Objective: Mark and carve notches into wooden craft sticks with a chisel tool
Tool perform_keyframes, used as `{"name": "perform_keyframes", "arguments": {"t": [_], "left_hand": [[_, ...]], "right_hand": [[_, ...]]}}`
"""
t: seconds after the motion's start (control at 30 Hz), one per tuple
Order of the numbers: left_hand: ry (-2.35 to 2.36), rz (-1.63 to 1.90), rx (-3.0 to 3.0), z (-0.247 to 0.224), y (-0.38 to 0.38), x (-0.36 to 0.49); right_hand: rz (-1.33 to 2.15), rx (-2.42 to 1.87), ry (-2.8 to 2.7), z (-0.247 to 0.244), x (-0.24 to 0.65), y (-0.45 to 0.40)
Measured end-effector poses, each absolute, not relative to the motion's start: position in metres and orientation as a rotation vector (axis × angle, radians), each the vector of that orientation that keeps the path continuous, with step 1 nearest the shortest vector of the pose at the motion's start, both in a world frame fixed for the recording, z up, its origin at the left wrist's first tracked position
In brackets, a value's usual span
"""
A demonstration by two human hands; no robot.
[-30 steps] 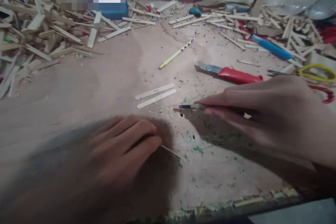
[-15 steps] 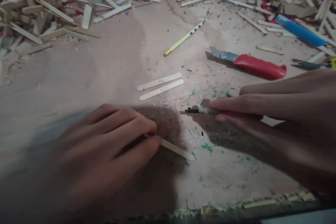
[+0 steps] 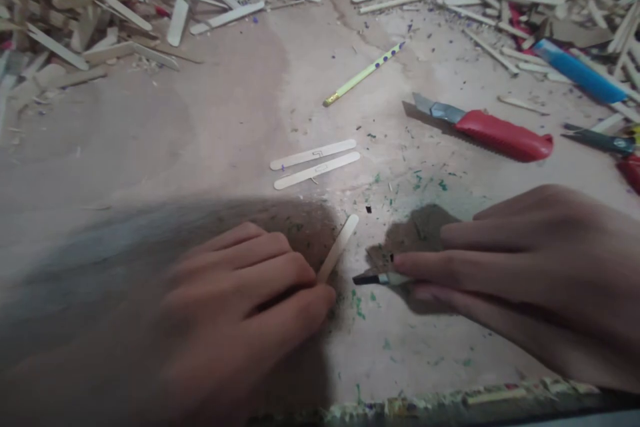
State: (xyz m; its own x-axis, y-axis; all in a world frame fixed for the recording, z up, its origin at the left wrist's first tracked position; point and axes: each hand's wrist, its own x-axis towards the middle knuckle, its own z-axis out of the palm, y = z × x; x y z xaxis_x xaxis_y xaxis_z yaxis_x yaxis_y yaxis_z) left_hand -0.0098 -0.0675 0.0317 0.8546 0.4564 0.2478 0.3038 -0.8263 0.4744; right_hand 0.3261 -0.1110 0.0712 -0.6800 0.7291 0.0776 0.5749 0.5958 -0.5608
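Near the front of the wooden table, my left hand (image 3: 255, 300) pinches a plain popsicle stick (image 3: 340, 248) by its lower end; the free end slants up to the right. My right hand (image 3: 510, 280) grips a slim craft knife (image 3: 383, 279), its dark blade pointing left, close to the stick but apart from it. Most of the knife's handle is hidden by my fingers. Beyond my hands lie two parallel popsicle sticks, an upper one (image 3: 295, 157) and a lower one (image 3: 300, 177), each with a small drawn outline. A tiny black piece (image 3: 369, 209) sits near the held stick's tip.
A red utility knife (image 3: 505, 133) with its blade out lies at right, pointing left. Beyond is a yellow-green pencil (image 3: 364, 73). Piles of popsicle sticks (image 3: 115, 7) fill the back corners, with a blue-handled tool (image 3: 580, 70) at right. Green shavings dot the tabletop (image 3: 225, 120).
The popsicle stick in my left hand has turned from pointing down-right to pointing up-right. My right hand has brought the craft knife lower, toward the table's front edge.
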Motion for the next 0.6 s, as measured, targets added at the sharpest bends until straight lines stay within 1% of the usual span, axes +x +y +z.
{"name": "perform_keyframes", "arguments": {"t": [0.1,0.17,0.3,0.4,0.6], "left_hand": [[0.703,0.62,2.551,0.029,-0.067,-0.011],[0.76,0.587,2.568,0.028,-0.063,-0.012],[0.634,0.441,2.696,0.023,-0.053,-0.01],[0.564,0.363,2.732,0.018,-0.051,-0.006],[0.587,0.445,2.76,0.013,-0.059,-0.003]], "right_hand": [[0.801,-1.111,-2.495,0.072,0.327,-0.11],[0.775,-1.154,-2.477,0.073,0.328,-0.11],[0.699,-1.291,-2.416,0.075,0.328,-0.114],[0.725,-1.305,-2.406,0.072,0.327,-0.116],[0.789,-1.316,-2.444,0.07,0.322,-0.117]]}}
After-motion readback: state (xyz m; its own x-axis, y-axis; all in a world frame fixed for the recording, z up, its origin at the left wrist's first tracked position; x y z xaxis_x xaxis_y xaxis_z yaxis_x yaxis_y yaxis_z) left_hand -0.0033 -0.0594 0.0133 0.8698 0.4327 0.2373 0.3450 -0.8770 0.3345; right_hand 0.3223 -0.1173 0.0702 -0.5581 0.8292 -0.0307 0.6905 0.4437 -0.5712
